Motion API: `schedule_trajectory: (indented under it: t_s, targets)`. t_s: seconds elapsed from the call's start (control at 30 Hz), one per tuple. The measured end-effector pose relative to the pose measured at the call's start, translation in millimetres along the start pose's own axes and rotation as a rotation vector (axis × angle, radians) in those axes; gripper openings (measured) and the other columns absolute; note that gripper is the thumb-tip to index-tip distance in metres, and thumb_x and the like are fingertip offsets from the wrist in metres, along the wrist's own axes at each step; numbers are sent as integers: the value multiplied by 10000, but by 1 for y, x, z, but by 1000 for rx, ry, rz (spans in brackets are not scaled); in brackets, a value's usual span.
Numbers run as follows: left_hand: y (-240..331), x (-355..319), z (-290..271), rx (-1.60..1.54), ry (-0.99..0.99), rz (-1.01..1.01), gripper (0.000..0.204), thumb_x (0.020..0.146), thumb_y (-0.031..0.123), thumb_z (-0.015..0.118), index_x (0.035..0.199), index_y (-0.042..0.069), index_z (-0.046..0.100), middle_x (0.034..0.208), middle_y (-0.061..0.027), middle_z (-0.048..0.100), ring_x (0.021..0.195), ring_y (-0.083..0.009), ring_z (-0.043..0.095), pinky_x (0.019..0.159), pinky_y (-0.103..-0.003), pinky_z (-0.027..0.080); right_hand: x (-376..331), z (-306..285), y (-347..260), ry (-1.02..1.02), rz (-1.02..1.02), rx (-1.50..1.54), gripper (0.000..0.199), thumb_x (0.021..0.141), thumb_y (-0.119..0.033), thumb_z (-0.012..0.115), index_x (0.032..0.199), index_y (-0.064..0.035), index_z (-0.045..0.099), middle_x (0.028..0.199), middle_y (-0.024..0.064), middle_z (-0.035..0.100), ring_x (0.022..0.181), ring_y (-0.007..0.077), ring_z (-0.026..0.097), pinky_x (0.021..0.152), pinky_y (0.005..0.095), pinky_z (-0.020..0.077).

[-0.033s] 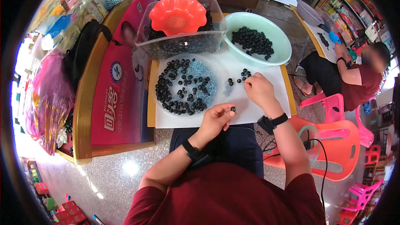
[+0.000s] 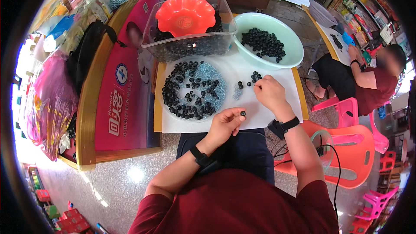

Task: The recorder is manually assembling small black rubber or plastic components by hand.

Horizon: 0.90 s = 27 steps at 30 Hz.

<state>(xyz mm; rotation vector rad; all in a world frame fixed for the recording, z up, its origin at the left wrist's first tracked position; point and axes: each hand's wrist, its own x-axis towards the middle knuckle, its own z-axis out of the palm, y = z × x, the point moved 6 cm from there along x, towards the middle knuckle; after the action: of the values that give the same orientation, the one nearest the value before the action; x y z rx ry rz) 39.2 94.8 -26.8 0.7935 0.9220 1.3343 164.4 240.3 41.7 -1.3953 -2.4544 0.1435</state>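
Note:
My left hand is closed near the table's front edge, pinching a small round black piece between thumb and fingertips. To its right and farther forward, my right hand has its fingers drawn together over the white tabletop. Whatever lies in those fingertips is hidden or too small to make out. Just beside it sit several loose black pieces and a little heap of pale blue clear bits. On the left, a round clear tray holds more black pieces and pale blue bits.
Behind the tray stands a clear plastic bin of black pieces, topped by a red scalloped bowl. A mint-green basin with black pieces is at the back right. Orange chair on the right; a person sits at another table.

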Motion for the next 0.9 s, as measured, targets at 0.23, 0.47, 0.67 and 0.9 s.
schedule_trajectory:
  t_s: [0.23, 0.47, 0.67, 0.9]
  targets:
    - [1, 1, 1, -12, -11, 41, 252, 960, 52, 624, 1205, -6, 625, 834, 10, 592, 559, -44, 499, 465, -205, 403, 14, 10, -5, -93, 37, -48, 152, 832, -196, 606, 831, -84, 708, 936, 131, 656, 856, 319, 665, 742, 446, 544]
    - [1, -1, 1, -26, -24, 38, 257, 956, 51, 630, 1208, -2, 625, 863, 3, 598, 576, -47, 507, 471, -201, 405, -21, -14, -21, -53, -50, 275, 92, 834, -134, 643, 869, -55, 673, 907, 143, 657, 831, 323, 660, 731, 414, 528]
    - [2, 0, 2, 20, -24, 35, 258, 954, 57, 635, 1207, 6, 629, 853, 5, 589, 576, -49, 503, 472, -201, 409, -67, -2, -7, -48, -74, 530, 122, 845, -79, 662, 958, -52, 699, 875, 113, 651, 765, 294, 648, 707, 365, 521]
    - [4, -1, 3, 44, -25, 49, 246, 966, 84, 625, 1204, 19, 634, 857, 22, 573, 596, -48, 503, 484, -206, 415, -72, 0, 15, -65, 20, 624, 123, 877, -84, 659, 987, -46, 698, 864, 102, 657, 729, 240, 639, 663, 318, 509]
